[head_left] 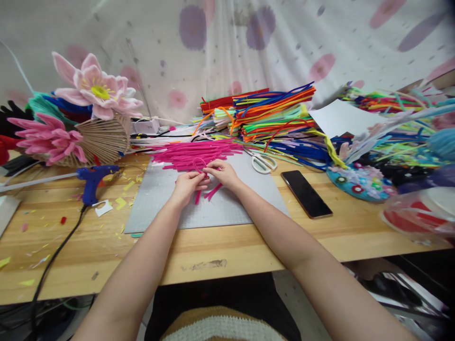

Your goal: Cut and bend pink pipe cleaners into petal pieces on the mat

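Note:
My left hand (190,187) and my right hand (223,173) meet above a grey cutting mat (234,208). Between their fingertips they pinch a magenta pipe cleaner (199,161), bent into a loop that stands up above the fingers. Its lower part is covered by the fingers. Short magenta pipe cleaner ends (214,191) show just below my hands; whether they belong to the held piece I cannot tell. Behind the hands, on the mat's far side, lies a wide pile of straight magenta pipe cleaners (185,154).
White-handled scissors (263,164) and a black phone (306,193) lie right of the mat. A blue glue gun (91,184) with a trailing cord is at left, below pink pipe cleaner flowers (97,90). Bundles of coloured pipe cleaners (273,113) are stacked at the back.

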A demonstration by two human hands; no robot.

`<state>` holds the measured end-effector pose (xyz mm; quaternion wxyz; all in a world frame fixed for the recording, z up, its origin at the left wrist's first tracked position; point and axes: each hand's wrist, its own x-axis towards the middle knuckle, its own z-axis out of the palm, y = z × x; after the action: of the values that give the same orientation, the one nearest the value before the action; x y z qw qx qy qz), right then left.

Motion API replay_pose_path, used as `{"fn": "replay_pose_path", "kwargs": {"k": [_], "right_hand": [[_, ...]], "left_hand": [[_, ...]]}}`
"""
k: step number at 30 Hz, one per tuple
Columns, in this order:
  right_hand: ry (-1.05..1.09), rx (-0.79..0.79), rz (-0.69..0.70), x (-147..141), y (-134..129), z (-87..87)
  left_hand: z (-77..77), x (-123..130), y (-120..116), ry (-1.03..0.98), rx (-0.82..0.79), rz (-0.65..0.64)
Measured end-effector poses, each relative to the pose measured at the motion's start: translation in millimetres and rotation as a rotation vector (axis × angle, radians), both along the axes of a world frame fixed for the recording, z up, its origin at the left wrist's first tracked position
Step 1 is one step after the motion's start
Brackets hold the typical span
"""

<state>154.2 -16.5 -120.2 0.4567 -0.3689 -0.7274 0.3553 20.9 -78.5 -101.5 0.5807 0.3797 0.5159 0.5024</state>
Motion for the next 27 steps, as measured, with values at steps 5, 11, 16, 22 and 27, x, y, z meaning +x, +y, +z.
{"fn": "replay_pose_path", "kwargs": {"k": [5,11,16,22,27], "right_hand": [[0.022,-0.027,0.013,-0.6,0.1,-1.0],[0.127,-0.147,0.113,-0.3,-5.9,4.5],[0.386,-0.564,0.324,11.6,-5.8,7.7],[0.492,-0.688,0.592,19.1,-6.2,13.3],[0.515,-0.707,0.507,17.5,-5.2,11.7]], "left_hand": [[-0.4,-0.8,0.1,0.016,-0.008,-0.029],[2.5,-2.8,-0.6,0.032,-0.023,-0.031],[7.5,-5.4,-2.5,-0.056,-0.078,-0.187],[7.8,-4.3,-3.0,-0.088,-0.148,-0.313],[6.0,-2.5,-3.2,-0.066,-0.139,-0.354]]}}
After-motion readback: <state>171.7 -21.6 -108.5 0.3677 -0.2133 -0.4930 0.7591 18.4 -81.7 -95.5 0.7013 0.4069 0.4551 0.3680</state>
